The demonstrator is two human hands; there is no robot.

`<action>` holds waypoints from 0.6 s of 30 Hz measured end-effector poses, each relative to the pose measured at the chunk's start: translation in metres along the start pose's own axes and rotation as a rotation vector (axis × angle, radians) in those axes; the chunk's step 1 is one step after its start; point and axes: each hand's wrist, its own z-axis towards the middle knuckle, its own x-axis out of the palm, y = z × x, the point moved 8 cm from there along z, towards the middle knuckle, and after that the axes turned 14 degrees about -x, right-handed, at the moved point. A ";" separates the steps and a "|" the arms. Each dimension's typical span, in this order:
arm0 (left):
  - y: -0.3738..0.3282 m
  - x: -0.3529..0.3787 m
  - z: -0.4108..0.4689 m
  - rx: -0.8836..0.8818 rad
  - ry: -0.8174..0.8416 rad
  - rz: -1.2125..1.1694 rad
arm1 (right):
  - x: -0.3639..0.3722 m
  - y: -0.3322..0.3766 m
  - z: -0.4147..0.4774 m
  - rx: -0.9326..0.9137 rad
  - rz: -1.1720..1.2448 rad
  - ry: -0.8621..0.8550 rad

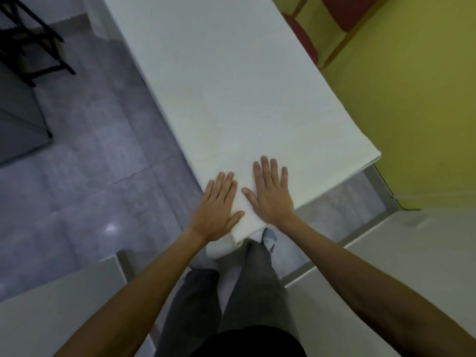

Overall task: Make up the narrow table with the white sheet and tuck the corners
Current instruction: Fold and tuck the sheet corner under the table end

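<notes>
While the white sheet (231, 94) covers the narrow table (374, 161), both hands, left hand (217, 211) and right hand (270, 194), press flat on its near corner, fingers (264, 167) straight and slightly spread.

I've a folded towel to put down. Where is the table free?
Beyond the left hand and right hand, which lie flat at the near end, the white sheet is bare to its far end. Crowded only there.

On my feed, both forearms (154, 276) are bare to the frame edge, and the left hand (219, 210) and right hand (273, 194) are bare too. Trousers (257, 279) grey, loose, lightly creased. Black top (247, 341) at the bottom edge. One shoe (269, 238) is visible: white, pale blue patches, small dark marks. I can't make out the other foot.
</notes>
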 end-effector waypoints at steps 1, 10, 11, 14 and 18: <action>0.006 -0.002 0.002 0.056 0.004 0.014 | 0.001 0.000 0.001 -0.010 -0.015 0.002; 0.028 -0.009 0.011 0.301 0.064 0.087 | -0.013 0.005 -0.001 0.075 0.056 -0.025; 0.030 -0.011 0.014 0.329 0.061 0.083 | -0.014 0.005 -0.002 0.079 0.059 -0.022; 0.044 -0.014 0.029 0.476 0.063 0.117 | -0.013 0.002 -0.005 0.093 0.049 -0.054; 0.101 -0.037 0.076 0.481 0.026 0.187 | -0.006 0.001 -0.004 0.110 0.038 -0.078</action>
